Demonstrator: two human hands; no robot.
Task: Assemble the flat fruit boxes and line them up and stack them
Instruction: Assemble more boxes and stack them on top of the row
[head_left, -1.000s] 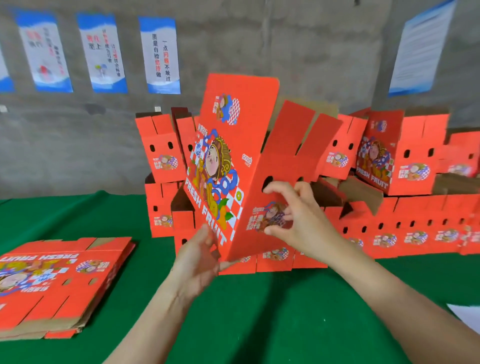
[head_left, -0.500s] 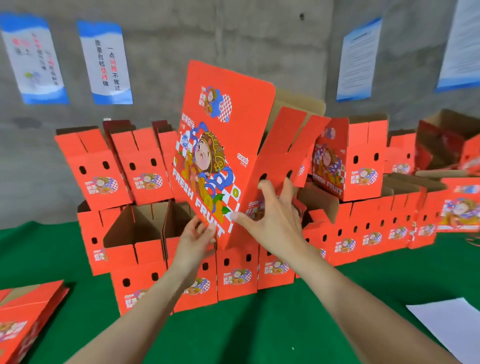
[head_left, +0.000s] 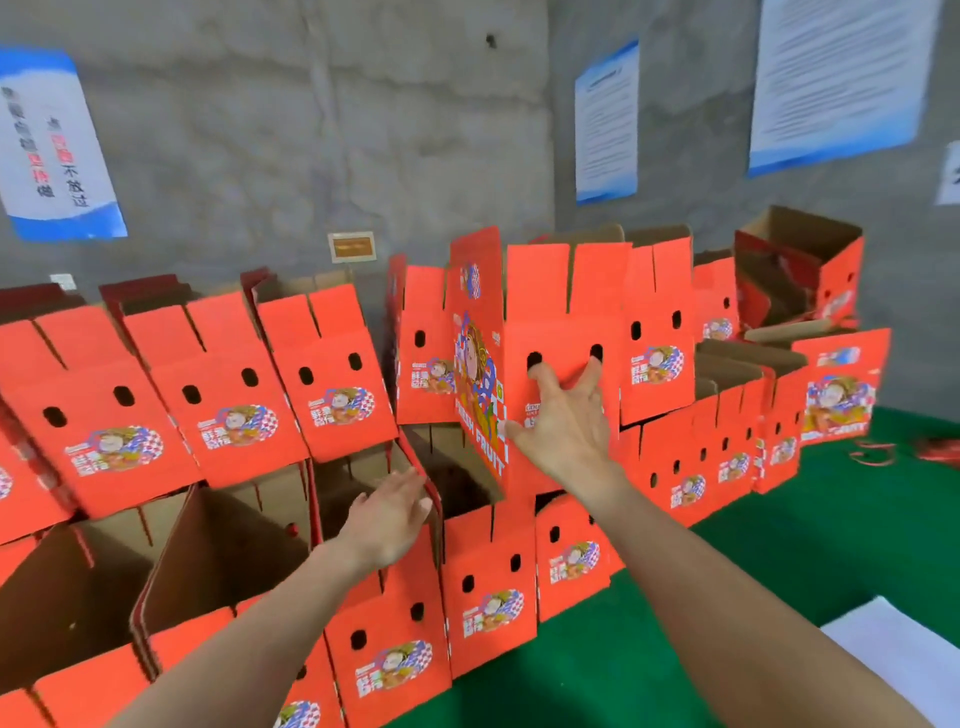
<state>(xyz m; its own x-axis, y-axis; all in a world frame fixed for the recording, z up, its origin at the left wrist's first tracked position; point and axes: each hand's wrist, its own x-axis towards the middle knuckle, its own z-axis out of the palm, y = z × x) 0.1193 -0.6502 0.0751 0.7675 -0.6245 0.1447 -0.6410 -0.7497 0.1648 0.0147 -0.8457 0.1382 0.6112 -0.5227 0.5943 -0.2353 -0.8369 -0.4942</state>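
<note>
Red fruit box (head_left: 550, 312), upper row of stacked boxes (head_left: 332, 374) on tabletop (head_left: 779, 571).
Right hand (head_left: 563, 431) flat, fingers spread, on its holed end; left hand (head_left: 387, 519), relaxed, touches a lower-row flap (head_left: 434, 499); neighbours crowd both sides.

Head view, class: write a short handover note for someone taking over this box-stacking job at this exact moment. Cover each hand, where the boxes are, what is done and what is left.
Right hand: open, fingers spread, pressing the end panel of the upper-row box.
Left hand: open, fingers straight, at the top edge of a lower-row box.
Done: two stacked rows of assembled boxes stand along the wall on the green table.
Left: probably push the upper-row box square with its neighbours. No flat boxes are in view.
</note>
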